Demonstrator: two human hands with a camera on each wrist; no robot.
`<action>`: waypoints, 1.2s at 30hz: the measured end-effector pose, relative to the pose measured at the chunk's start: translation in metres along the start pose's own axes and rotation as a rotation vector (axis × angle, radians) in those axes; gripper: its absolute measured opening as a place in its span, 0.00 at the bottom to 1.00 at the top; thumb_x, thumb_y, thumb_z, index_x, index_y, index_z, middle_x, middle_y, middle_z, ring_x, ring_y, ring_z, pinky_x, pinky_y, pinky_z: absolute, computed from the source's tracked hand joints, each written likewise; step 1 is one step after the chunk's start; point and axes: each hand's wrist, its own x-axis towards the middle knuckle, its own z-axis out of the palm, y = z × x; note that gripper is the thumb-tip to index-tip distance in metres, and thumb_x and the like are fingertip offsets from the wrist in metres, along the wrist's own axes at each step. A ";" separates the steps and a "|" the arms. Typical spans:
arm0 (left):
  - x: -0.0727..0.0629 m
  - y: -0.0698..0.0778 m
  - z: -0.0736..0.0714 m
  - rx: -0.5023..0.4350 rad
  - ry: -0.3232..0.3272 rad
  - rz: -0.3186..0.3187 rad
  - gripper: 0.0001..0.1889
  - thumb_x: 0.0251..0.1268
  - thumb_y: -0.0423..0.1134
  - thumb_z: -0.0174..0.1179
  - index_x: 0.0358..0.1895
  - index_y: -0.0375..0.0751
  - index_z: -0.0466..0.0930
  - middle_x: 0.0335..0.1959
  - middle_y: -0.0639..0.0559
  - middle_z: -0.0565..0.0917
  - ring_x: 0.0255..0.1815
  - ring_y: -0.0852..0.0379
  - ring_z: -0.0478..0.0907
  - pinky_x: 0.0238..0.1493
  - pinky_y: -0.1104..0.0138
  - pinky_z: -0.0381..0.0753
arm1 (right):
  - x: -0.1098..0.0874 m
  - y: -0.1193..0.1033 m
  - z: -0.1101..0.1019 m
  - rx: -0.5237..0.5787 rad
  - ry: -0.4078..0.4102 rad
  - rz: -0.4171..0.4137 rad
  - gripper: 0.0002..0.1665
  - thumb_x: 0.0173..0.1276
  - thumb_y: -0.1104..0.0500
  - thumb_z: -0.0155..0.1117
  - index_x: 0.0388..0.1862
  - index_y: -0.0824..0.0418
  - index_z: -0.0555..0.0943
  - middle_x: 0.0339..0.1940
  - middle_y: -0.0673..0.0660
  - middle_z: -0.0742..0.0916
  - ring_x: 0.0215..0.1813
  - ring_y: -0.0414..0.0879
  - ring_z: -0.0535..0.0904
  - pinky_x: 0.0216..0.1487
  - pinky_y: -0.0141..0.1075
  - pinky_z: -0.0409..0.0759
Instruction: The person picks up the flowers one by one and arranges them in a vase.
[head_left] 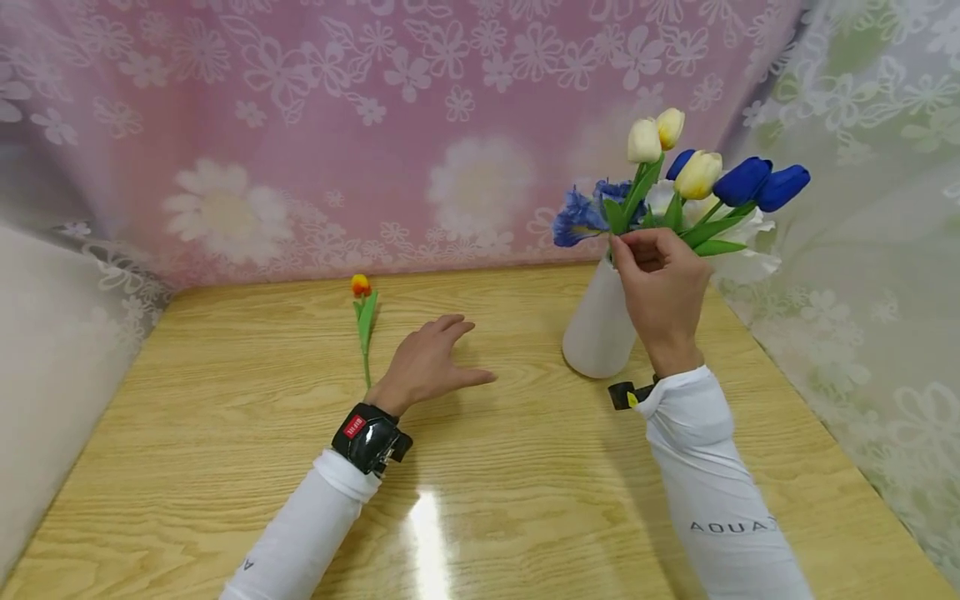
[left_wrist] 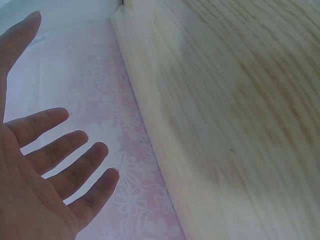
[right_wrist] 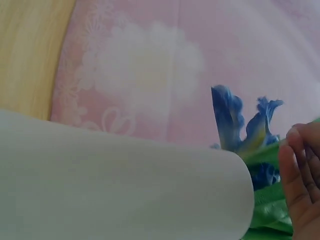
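My right hand [head_left: 666, 287] is at the mouth of a white vase [head_left: 597, 329], its thumb and fingertips pinching what looks like a tulip's green stem. In the right wrist view those fingertips [right_wrist: 294, 142] meet beside green leaves [right_wrist: 272, 205], just past the rim; the exact grip is partly hidden. White-yellow tulips [head_left: 699, 174], blue tulips [head_left: 742, 181] and a ruffled blue flower [head_left: 577, 218] rise from the vase. Over the table's middle, my left hand [head_left: 429, 364] holds nothing, fingers spread and thumb apart. Left of it lies an orange-yellow tulip [head_left: 365, 321], its lower stem near my wrist.
The wooden table [head_left: 210, 400] ends at a pink floral curtain [head_left: 360, 167] behind. White patterned cloth [head_left: 840, 317] hangs along the right side. A large white flower [head_left: 750, 254] leans out right of the vase, partly behind my right hand.
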 end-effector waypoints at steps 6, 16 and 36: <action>-0.007 -0.008 -0.001 0.024 0.017 -0.036 0.45 0.50 0.71 0.61 0.67 0.43 0.71 0.68 0.47 0.68 0.64 0.45 0.67 0.59 0.49 0.68 | -0.016 0.005 0.017 0.052 -0.111 -0.106 0.10 0.63 0.60 0.69 0.35 0.68 0.85 0.29 0.57 0.87 0.28 0.40 0.81 0.33 0.22 0.76; -0.026 -0.031 -0.008 0.050 0.061 -0.105 0.45 0.48 0.71 0.62 0.66 0.43 0.72 0.66 0.47 0.69 0.62 0.44 0.70 0.55 0.51 0.73 | -0.044 0.008 0.058 0.103 -0.291 -0.130 0.07 0.61 0.62 0.70 0.34 0.66 0.85 0.29 0.56 0.87 0.29 0.45 0.82 0.31 0.27 0.78; -0.066 -0.070 -0.027 0.058 0.089 -0.256 0.45 0.51 0.68 0.62 0.67 0.40 0.70 0.66 0.43 0.69 0.62 0.41 0.68 0.56 0.49 0.71 | -0.099 -0.006 0.135 0.071 -0.775 0.039 0.13 0.72 0.53 0.59 0.45 0.59 0.84 0.33 0.50 0.85 0.34 0.43 0.80 0.32 0.39 0.79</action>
